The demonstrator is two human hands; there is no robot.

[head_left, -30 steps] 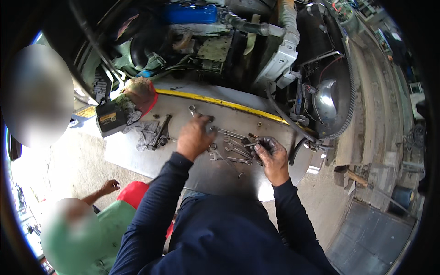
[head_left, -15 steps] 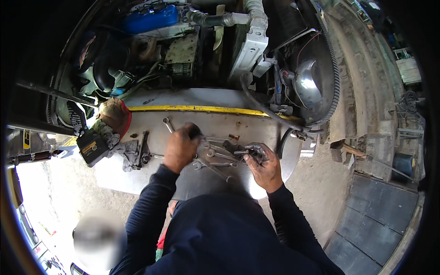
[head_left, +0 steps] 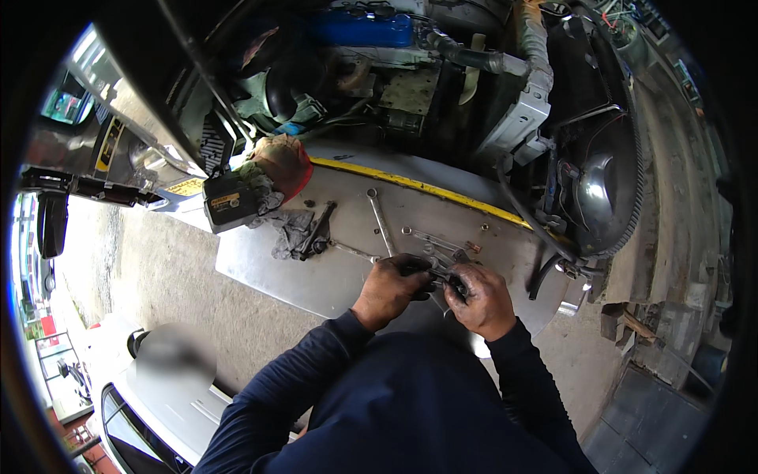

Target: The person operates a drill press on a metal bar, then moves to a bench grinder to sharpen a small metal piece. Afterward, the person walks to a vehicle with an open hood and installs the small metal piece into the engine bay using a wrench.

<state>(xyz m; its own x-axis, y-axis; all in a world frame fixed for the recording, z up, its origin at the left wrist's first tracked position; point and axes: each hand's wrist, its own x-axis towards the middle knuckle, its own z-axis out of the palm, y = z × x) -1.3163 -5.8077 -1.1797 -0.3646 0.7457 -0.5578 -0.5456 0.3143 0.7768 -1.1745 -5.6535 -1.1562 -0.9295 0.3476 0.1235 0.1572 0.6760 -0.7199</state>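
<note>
My left hand [head_left: 387, 291] and my right hand [head_left: 482, 299] meet low over the silver metal panel [head_left: 284, 272]. Both have blackened fingers, closed in a pinch around a small metal piece [head_left: 439, 276]; the fingers hide most of it, so its kind is unclear. Just beyond my left hand lies a long combination wrench [head_left: 381, 221]. Another wrench [head_left: 436, 239] rests past my right hand, with more wrenches partly covered by the hands. To the left, a smaller wrench [head_left: 351, 251] points toward a dark tool [head_left: 320, 229] on a grey rag [head_left: 289, 235].
A black case [head_left: 229, 202] and a tan and red cloth bundle [head_left: 280, 162] sit at the panel's left. A yellow strip [head_left: 426, 189] edges the open engine bay with its blue cover [head_left: 359, 28]. A black hose and headlight [head_left: 594, 182] stand right. A white car [head_left: 170, 403] is lower left.
My left hand has come down and right to meet my right hand over the piece. The whole view has turned and shifted, so the panel appears tilted and the white car shows more.
</note>
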